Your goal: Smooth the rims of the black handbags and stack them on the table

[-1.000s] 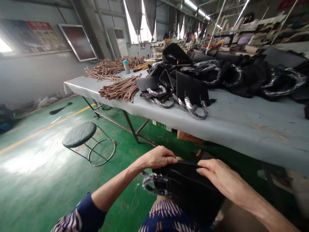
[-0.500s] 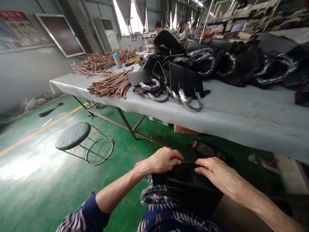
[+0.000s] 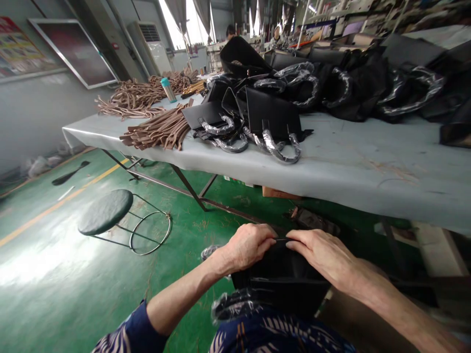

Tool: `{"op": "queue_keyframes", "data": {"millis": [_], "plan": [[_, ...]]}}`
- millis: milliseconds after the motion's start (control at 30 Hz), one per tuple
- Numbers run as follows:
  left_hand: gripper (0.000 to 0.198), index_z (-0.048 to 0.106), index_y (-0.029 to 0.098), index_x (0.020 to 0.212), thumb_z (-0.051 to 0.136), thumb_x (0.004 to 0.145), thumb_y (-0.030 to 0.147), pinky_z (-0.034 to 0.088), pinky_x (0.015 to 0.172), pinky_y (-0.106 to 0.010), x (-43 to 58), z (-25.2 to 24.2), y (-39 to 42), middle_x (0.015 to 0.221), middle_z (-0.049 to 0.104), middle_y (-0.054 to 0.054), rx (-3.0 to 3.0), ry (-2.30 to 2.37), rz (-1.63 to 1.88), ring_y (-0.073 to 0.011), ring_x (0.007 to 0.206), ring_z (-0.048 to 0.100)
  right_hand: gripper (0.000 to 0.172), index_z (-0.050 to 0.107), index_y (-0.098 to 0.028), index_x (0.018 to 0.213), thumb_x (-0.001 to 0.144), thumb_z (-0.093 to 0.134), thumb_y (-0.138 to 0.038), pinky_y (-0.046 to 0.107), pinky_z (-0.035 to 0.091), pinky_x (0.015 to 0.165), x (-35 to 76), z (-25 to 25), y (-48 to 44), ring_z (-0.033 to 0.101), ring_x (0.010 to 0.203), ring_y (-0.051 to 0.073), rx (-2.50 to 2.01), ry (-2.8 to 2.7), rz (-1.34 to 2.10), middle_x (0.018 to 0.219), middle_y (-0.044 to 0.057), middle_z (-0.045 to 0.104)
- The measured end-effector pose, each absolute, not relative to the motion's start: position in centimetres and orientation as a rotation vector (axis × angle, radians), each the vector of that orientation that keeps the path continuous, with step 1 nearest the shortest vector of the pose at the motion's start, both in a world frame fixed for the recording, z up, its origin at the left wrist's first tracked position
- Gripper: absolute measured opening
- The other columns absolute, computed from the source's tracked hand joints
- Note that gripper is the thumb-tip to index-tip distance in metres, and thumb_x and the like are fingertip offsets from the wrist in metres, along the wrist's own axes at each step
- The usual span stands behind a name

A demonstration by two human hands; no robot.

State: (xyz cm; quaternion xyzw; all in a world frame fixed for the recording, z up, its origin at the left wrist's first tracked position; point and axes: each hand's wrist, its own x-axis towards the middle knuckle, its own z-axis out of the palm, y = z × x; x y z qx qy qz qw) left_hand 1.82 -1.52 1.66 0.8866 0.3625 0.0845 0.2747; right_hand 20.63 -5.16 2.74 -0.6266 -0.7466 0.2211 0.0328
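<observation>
A black handbag [image 3: 283,294] rests against my lap, its far edge raised between my hands. My left hand [image 3: 252,245] pinches that edge with thumb and fingers. Close beside it, my right hand [image 3: 316,250] pinches the same edge, and a short stretch of rim shows between them. Clear plastic film wraps the bag's handle [image 3: 235,304], which sticks out to the left near my shirt. Part of another wrapped handle [image 3: 209,252] shows behind my left wrist. The lower part of the bag is hidden by my clothing and forearm.
Ahead stands a long table [image 3: 342,166] covered in grey sheeting. On it lie black handbags [image 3: 274,115], brown leather strips [image 3: 158,130] and a turquoise-topped bottle [image 3: 168,90]. A round stool [image 3: 106,211] is on the green floor at left. A carton [image 3: 281,192] sits beneath the table.
My right hand has moved left along the bag's edge, closer to my left hand. The view has shifted slightly, so the table and its bags appear farther left and higher.
</observation>
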Motion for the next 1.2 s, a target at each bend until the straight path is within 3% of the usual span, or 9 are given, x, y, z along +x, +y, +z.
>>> {"op": "queue_keyframes", "data": {"millis": [133, 367, 633, 867, 1067, 1200], "plan": [[0.021, 0.06, 0.017, 0.085, 0.04, 0.086, 0.023, 0.039, 0.064, -0.019, 2.0, 1.5, -1.7, 0.081, 0.062, -0.001, 2.418, 0.97, 0.249, -0.0117, 0.071, 0.055, 0.022, 0.064, -0.033, 0.094, 0.083, 0.045, -0.033, 0.029, 0.043, 0.071, 20.6, 2.6, -4.8, 0.063, 0.087, 0.021, -1.872, -2.291, 0.71, 0.088, -0.001, 0.07], [0.021, 0.06, 0.017, 0.086, 0.04, 0.085, 0.023, 0.039, 0.064, -0.02, 2.1, 1.5, -1.9, 0.082, 0.062, -0.002, 2.4, 1.011, 0.214, -0.0119, 0.07, 0.054, 0.022, 0.067, -0.03, 0.077, 0.082, 0.046, -0.033, 0.029, 0.041, 0.073, 20.2, 2.9, -4.3, 0.062, 0.082, 0.019, -1.82, -2.308, 0.805, 0.078, -0.001, 0.07], [0.02, 0.063, 0.017, 0.082, 0.044, 0.08, 0.021, 0.037, 0.058, -0.018, 2.2, 1.9, -1.7, 0.076, 0.062, 0.0, 2.244, 1.013, 0.185, -0.0105, 0.065, 0.052, 0.021, 0.069, -0.028, 0.072, 0.077, 0.049, -0.032, 0.026, 0.038, 0.068, 20.4, 2.8, -4.0, 0.06, 0.078, 0.018, -1.809, -2.201, 0.999, 0.072, -0.002, 0.068], [0.022, 0.066, 0.017, 0.08, 0.045, 0.079, 0.022, 0.035, 0.057, -0.018, 2.4, 1.9, -1.6, 0.071, 0.062, 0.001, 2.188, 1.058, 0.194, -0.0104, 0.062, 0.05, 0.022, 0.068, -0.029, 0.071, 0.078, 0.048, -0.031, 0.026, 0.038, 0.068, 20.2, 3.1, -4.1, 0.061, 0.08, 0.018, -1.839, -2.251, 0.864, 0.075, -0.002, 0.069], [0.023, 0.067, 0.017, 0.08, 0.044, 0.079, 0.023, 0.035, 0.058, -0.019, 2.9, 1.7, -2.0, 0.072, 0.062, 0.0, 2.241, 1.058, 0.216, -0.0105, 0.062, 0.05, 0.026, 0.068, -0.028, 0.078, 0.083, 0.043, -0.034, 0.026, 0.039, 0.067, 19.4, 3.8, -4.1, 0.061, 0.077, 0.018, -1.722, -2.317, 0.999, 0.074, 0.0, 0.069], [0.028, 0.066, 0.014, 0.084, 0.039, 0.083, 0.023, 0.037, 0.061, -0.017, 1.7, 2.9, -1.0, 0.074, 0.063, 0.0, 2.118, 0.986, 0.203, -0.0098, 0.065, 0.05, 0.027, 0.065, -0.025, 0.068, 0.083, 0.043, -0.031, 0.025, 0.038, 0.065, 19.2, 3.9, -4.0, 0.061, 0.071, 0.017, -1.713, -2.344, 0.938, 0.067, -0.001, 0.067]]}}
